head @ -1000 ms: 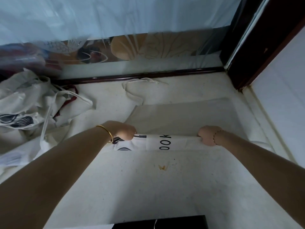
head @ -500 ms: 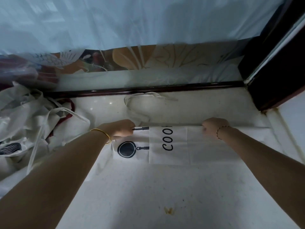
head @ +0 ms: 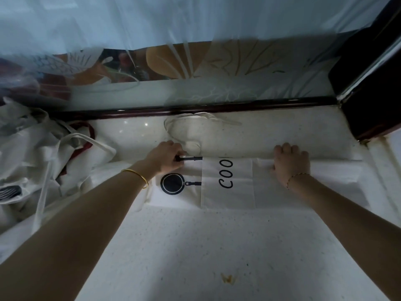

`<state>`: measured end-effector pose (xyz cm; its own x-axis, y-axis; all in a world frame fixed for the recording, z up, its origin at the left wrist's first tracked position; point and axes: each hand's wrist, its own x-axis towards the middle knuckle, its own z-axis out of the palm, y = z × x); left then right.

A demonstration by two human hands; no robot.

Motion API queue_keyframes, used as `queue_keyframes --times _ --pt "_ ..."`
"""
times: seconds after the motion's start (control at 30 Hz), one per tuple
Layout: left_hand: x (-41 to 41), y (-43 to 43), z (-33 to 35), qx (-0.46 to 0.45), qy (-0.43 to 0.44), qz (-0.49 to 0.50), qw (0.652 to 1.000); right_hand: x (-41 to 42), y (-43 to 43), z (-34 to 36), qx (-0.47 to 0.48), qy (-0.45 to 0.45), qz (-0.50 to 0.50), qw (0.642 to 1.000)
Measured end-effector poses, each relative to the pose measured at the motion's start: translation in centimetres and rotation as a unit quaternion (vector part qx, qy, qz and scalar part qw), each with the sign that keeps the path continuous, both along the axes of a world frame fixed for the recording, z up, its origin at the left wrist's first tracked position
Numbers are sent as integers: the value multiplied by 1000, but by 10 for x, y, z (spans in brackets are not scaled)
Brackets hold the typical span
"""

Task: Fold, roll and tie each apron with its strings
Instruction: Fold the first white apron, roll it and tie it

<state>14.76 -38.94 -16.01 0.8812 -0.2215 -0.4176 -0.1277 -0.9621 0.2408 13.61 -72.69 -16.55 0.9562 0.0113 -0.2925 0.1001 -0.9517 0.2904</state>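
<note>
A white apron (head: 227,192), printed with a black pan and the letters "COO", lies folded flat across the white counter (head: 217,246). Its strings (head: 195,120) lie in a loose loop beyond its far edge, near the dark wooden rail. My left hand (head: 165,158) pinches the apron's far edge at the left, beside the printed pan handle. My right hand (head: 290,164) presses down on the far edge at the right, with the fingers laid over the cloth.
A heap of other white aprons (head: 32,159) with loose straps fills the counter's left side. A dark wooden rail (head: 217,107) and plastic-covered patterned panel close the back. A dark wooden post (head: 368,83) stands at the right. A small brown stain (head: 226,279) marks the near counter.
Both hands carried the apron's gripped edge away from me and laid it down, so the pan print and lettering now show on a flat fold. The camera tilted forward.
</note>
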Motion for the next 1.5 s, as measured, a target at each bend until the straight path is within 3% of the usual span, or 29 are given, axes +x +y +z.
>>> queue_keyframes --times 0.07,0.13,0.2,0.27,0.4,0.47,0.53,0.57,0.6,0.77,0.83,0.87,0.97,1.03,1.37,1.5 --pt "-12 16 7 18 -51 45 998 -11 24 6 38 -58 30 997" --pt "-30 38 17 22 -103 141 984 -29 60 9 151 -78 92 981" --pt "-54 62 27 44 -136 242 960 -49 106 12 261 12 109 959" --pt "-81 81 35 92 -139 325 931 -69 149 10 303 95 97 943" --pt "-113 104 40 98 -75 465 877 -83 188 -7 323 120 23 938" --pt "-116 116 31 -34 21 536 843 -82 192 -12 324 124 -9 938" --pt "-119 120 22 -258 90 609 744 -81 193 -12 326 133 -26 936" --pt "-121 120 18 -323 103 628 701 -80 193 -13 330 135 -30 934" --pt "-122 119 14 -354 104 633 681 -80 193 -14 334 136 -32 932" --pt "-119 120 8 -426 58 617 660 -81 192 -15 339 136 -32 930" --pt "-115 127 6 -417 45 604 678 -81 194 -15 337 130 -35 932" --pt "-113 131 4 -396 26 587 706 -81 194 -15 332 131 -36 933" --pt "-110 138 8 -255 -67 467 844 -80 195 -15 306 140 -28 941" --pt "-111 143 5 -166 -105 382 903 -80 196 -16 297 141 -19 944" --pt "-93 155 5 -115 -161 306 931 -79 195 -16 319 117 -80 937" --pt "-89 154 3 -47 -128 315 939 -82 195 -21 283 87 -110 949"
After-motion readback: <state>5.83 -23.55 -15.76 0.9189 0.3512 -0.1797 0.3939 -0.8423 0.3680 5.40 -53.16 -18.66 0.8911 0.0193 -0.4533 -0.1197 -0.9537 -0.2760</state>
